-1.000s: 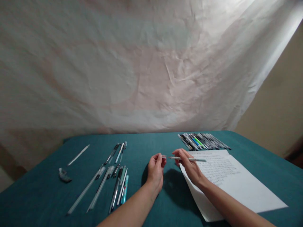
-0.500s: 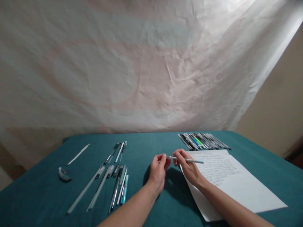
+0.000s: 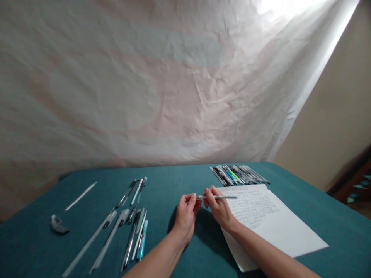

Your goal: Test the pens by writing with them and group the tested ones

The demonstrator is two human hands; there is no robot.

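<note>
A slim pale pen (image 3: pixel 226 197) is held level between my two hands above the cloth. My left hand (image 3: pixel 186 216) pinches its left end between thumb and fingertips; whether a cap sits there is hidden. Around the barrel, the fingers of my right hand (image 3: pixel 218 205) are closed, with the grey-blue end sticking out to the right. Below my right wrist lies a white sheet of paper (image 3: pixel 285 231) covered with handwriting in its upper part.
Pens lie in a packed row (image 3: pixel 239 175) behind the paper. On the left are clear pen barrels (image 3: pixel 108 243), a turquoise pen (image 3: pixel 142 241), a thin white stick (image 3: pixel 81 196) and a curved grey piece (image 3: pixel 58 225). A teal cloth (image 3: pixel 168 179) covers the table; a hanging sheet (image 3: pixel 179 96) stands behind.
The view has turned a little to the right, so everything sits further left. Both hands keep hold of the pen, which lies slightly more level; my hands seem marginally closer together.
</note>
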